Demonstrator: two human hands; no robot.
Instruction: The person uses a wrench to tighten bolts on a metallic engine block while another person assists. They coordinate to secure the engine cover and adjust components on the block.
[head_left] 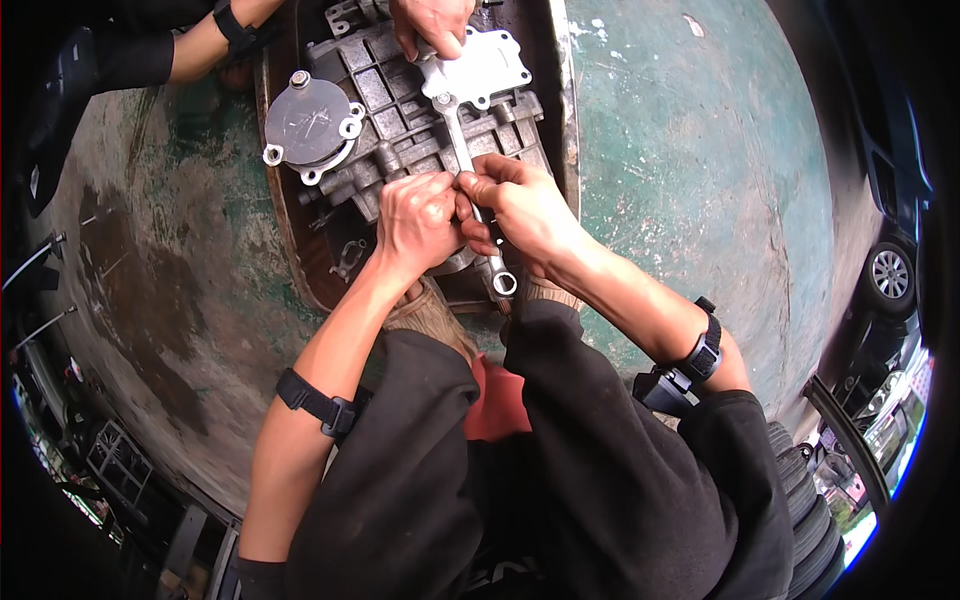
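Note:
A silver combination wrench (461,145) runs from a bolt at the near corner of a pale cover plate (495,65) down toward my knees. My right hand (520,205) is closed around its shaft, with the ring end (504,285) sticking out below. Beside it, my left hand (418,222) is curled shut against the right fingers, low over the gearbox-like metal casing (385,85); whatever its fingers hold is hidden. A co-worker's hand (432,25) presses at the plate's left edge.
The casing lies in a rusty-rimmed metal tray (568,110) between my feet. A round grey cover (310,122) sits on its left side. Another person's forearm (200,50) reaches in at upper left. Stacked tyres (805,520) and a car wheel (890,275) are at right.

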